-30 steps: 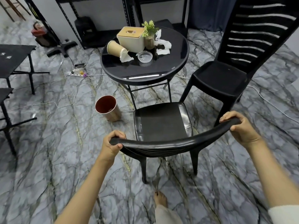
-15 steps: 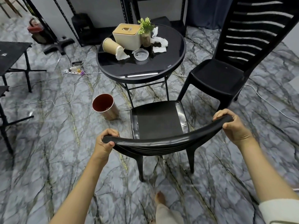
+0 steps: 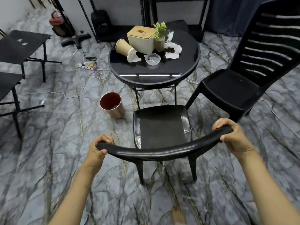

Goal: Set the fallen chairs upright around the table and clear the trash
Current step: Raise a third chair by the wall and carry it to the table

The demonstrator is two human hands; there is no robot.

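A black plastic chair (image 3: 160, 127) stands upright on its legs in front of me, facing the round black table (image 3: 154, 73). My left hand (image 3: 99, 149) grips the left end of its curved top rail and my right hand (image 3: 233, 137) grips the right end. A second black chair (image 3: 230, 90) stands upright to the right of the table. On the table lie a tipped paper cup (image 3: 124, 47), crumpled tissues (image 3: 172, 49) and a clear plastic lid (image 3: 152, 58). A copper bin (image 3: 112, 105) stands on the floor left of the chair.
A tissue box (image 3: 140, 38) and a small potted plant (image 3: 159, 36) stand on the table. A power strip (image 3: 86, 65) with cables lies on the marble floor at the left. Black side tables (image 3: 21, 46) stand at far left, metal racks along the back wall.
The chair has slid forward toward the table, its seat now close under the table's edge. Both hands keep their grip on the top rail.
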